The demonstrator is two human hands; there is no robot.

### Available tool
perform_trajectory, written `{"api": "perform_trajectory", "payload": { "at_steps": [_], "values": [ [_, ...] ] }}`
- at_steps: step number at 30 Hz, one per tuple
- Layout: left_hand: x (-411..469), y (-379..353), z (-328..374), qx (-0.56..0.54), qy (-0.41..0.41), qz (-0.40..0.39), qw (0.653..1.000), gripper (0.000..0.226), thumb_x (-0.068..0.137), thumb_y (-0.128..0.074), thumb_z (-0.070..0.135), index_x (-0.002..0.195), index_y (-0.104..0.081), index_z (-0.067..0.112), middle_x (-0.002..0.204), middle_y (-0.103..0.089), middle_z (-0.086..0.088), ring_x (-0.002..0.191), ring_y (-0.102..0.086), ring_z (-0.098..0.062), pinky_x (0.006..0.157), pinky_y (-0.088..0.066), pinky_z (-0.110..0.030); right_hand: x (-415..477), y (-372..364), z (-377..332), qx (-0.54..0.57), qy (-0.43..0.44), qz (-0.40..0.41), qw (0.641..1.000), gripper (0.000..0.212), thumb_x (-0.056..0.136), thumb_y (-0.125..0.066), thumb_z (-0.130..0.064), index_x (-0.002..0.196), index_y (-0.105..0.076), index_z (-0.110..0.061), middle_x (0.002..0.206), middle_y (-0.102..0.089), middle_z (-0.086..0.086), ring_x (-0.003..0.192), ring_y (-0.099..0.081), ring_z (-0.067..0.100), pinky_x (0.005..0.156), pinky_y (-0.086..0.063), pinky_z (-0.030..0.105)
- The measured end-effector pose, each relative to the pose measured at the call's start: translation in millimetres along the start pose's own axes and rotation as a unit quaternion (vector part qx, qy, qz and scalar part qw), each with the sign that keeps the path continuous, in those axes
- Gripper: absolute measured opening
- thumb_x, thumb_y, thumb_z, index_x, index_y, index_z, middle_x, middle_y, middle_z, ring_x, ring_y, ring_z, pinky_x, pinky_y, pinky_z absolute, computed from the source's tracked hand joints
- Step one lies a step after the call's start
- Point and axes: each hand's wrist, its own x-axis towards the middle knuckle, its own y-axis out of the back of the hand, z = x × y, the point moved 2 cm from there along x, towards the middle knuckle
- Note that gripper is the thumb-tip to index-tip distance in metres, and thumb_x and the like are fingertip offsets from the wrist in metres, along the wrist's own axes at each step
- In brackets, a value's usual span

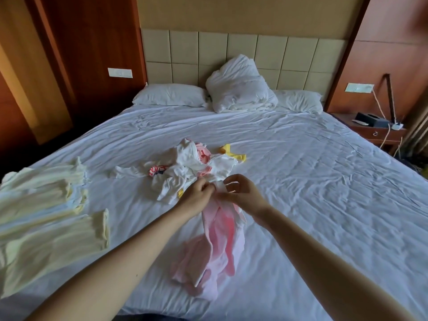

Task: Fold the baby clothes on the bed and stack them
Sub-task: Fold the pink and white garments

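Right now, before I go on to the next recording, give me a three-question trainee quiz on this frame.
1. True or false: the left hand and right hand both pinch the pink garment.
2. The folded pale yellow clothes lie on the bed: A) at the person's left, B) at the right, C) at the headboard end?
3. Fill in: the lone piece past the unfolded pile is coloured ___.
Key: 1 true; 2 A; 3 yellow.
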Motion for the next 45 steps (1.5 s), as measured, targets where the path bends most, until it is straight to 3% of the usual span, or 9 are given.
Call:
{"api": "perform_trajectory", "payload": {
  "at_steps": [7,11,14,24,28,31,35,38,45],
  "values": [
    [11.2,-0.4,-0.3,-0.009,-0.069,0.06,0.996,0.004,0.101,-0.049,0.02,0.101,-0.052,0.018,0.082,-0.053,0.01,0.075,-0.051,-0.008,0.062,-0.037,-0.013,-5.1,6.5,15.9,-0.328,0.115,0.079,0.934,0.054,0.067,-0.078,-0.017,0.116,-0.054,-0.024,0.098,-0.058,-0.007,0.075,-0.055,0.012,0.08,-0.05,0.037],
    [13.1,11.6,-19.5,-0.003,-0.075,0.086,0.994,0.012,0.097,-0.057,0.019,0.086,-0.053,0.022,0.077,-0.057,0.009,0.067,-0.052,-0.005,0.063,-0.041,-0.024,-15.6,10.5,38.7,-0.363,0.145,0.088,0.916,0.066,0.067,-0.067,-0.006,0.128,-0.053,-0.023,0.118,-0.051,-0.007,0.088,-0.057,0.009,0.089,-0.048,0.039],
    [10.7,23.2,-43.0,0.018,-0.057,0.077,0.995,0.02,0.094,-0.061,0.021,0.077,-0.054,0.028,0.072,-0.057,0.011,0.068,-0.053,-0.009,0.07,-0.043,-0.032,-23.4,13.3,57.0,-0.354,0.098,0.121,0.922,0.062,0.068,-0.067,-0.007,0.126,-0.052,-0.024,0.119,-0.052,-0.006,0.1,-0.059,0.013,0.084,-0.051,0.036],
    [-4.8,59.4,-76.1,0.164,-0.043,0.068,0.983,0.034,0.087,-0.067,0.043,0.063,-0.059,0.021,0.053,-0.053,0.008,0.056,-0.049,-0.012,0.056,-0.035,-0.03,-25.8,18.5,69.8,-0.414,-0.091,0.114,0.899,0.014,0.077,-0.07,-0.035,0.081,-0.069,-0.022,0.075,-0.067,-0.008,0.074,-0.064,0.014,0.054,-0.041,0.023],
    [-2.3,71.7,-59.3,0.284,-0.024,0.037,0.958,0.042,0.088,-0.067,0.043,0.054,-0.051,0.024,0.048,-0.051,0.009,0.052,-0.05,-0.01,0.051,-0.03,-0.026,-19.1,31.9,65.0,-0.331,-0.117,0.104,0.931,0.011,0.082,-0.066,-0.022,0.079,-0.073,-0.014,0.069,-0.07,0.005,0.053,-0.065,0.015,0.059,-0.057,0.033],
    [14.9,78.3,-45.8,0.304,0.004,-0.037,0.952,0.03,0.088,-0.069,0.037,0.065,-0.064,0.018,0.055,-0.058,0.008,0.058,-0.057,-0.013,0.057,-0.037,-0.025,-13.9,42.1,49.9,-0.116,-0.159,0.095,0.976,0.008,0.089,-0.061,-0.009,0.09,-0.068,-0.008,0.082,-0.061,0.009,0.071,-0.064,0.018,0.059,-0.061,0.037],
    [33.3,72.5,-9.3,0.107,0.078,-0.078,0.988,0.017,0.098,-0.057,0.022,0.088,-0.057,0.007,0.059,-0.052,-0.001,0.042,-0.058,-0.008,0.04,-0.035,-0.018,-7.2,60.6,17.5,0.091,-0.175,0.077,0.977,0.012,0.094,-0.053,0.001,0.085,-0.061,-0.002,0.08,-0.05,0.011,0.079,-0.054,0.021,0.064,-0.061,0.043],
    [38.0,66.4,34.3,-0.049,0.101,-0.112,0.987,0.01,0.101,-0.051,0.02,0.099,-0.056,0.012,0.082,-0.054,-0.007,0.055,-0.069,-0.016,0.037,-0.041,-0.016,-2.3,84.8,-11.2,0.182,-0.143,0.108,0.967,0.018,0.094,-0.05,0.006,0.081,-0.058,-0.002,0.074,-0.046,0.01,0.07,-0.051,0.019,0.063,-0.061,0.044],
    [72.9,60.5,123.9,-0.053,0.003,-0.095,0.994,0.011,0.097,-0.053,0.015,0.087,-0.055,0.011,0.073,-0.065,-0.015,0.063,-0.071,-0.026,0.046,-0.052,-0.024,-5.4,159.6,-85.2,-0.013,-0.023,0.136,0.99,0.006,0.09,-0.063,-0.004,0.088,-0.067,-0.008,0.075,-0.05,0.004,0.061,-0.057,0.01,0.068,-0.062,0.041]
  ]
}}
